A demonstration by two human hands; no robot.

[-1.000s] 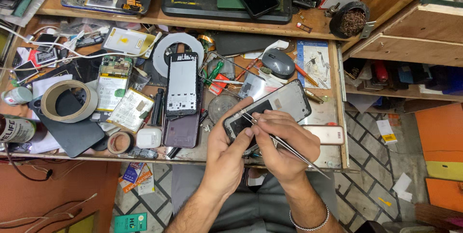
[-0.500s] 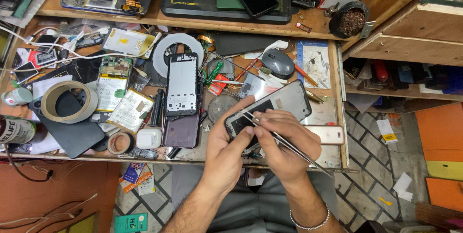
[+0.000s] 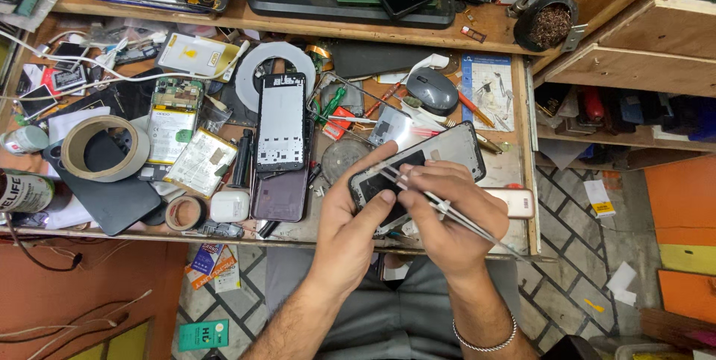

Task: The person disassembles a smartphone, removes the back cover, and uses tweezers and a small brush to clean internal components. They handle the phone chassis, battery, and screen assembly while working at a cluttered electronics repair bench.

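My left hand [image 3: 350, 218] grips the lower end of a dark phone frame [image 3: 447, 153], held tilted over the front edge of the wooden bench [image 3: 298, 232]. Its thumb presses on the frame's inner face. My right hand [image 3: 444, 215] pinches silver tweezers [image 3: 440, 205], whose tips touch the inside of the frame near the left thumb. A metal bracelet circles my right wrist.
An opened phone with a white screen backing [image 3: 281, 123], a purple phone back [image 3: 279, 194], a phone with its board exposed [image 3: 173, 115], tape rolls [image 3: 104, 147], a grey mouse [image 3: 432, 90], screwdrivers and cables crowd the bench. A tiled floor lies below.
The hands and the phone frame have barely shifted. The tweezers' tips stay at the same spot inside the frame.
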